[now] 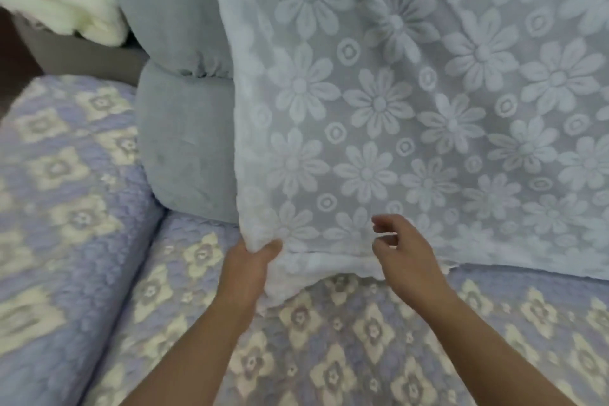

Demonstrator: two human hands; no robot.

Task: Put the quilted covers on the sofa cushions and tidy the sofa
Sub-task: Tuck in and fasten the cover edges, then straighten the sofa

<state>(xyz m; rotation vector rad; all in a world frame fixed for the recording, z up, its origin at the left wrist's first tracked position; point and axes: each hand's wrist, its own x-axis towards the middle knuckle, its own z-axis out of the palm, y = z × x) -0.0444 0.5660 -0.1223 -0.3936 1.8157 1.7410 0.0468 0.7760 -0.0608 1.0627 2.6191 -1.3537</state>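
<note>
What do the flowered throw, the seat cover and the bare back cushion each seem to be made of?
Throw: soft fleece or plush, probably; matte pale blue, raised daisies, thick fuzzy edge.
Seat cover: quilted cloth, likely padded; puffy stitched lilac ground with cream flower diamonds.
Back cushion: grey velvety or suede-like upholstery, smooth and matte, gathered at a seam.

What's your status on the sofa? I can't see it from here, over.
Left hand fingers pinching corner of floral throw on backrest. Right hand open, hovering beside it. Quilted cover on seat. Nothing blocking.
</note>
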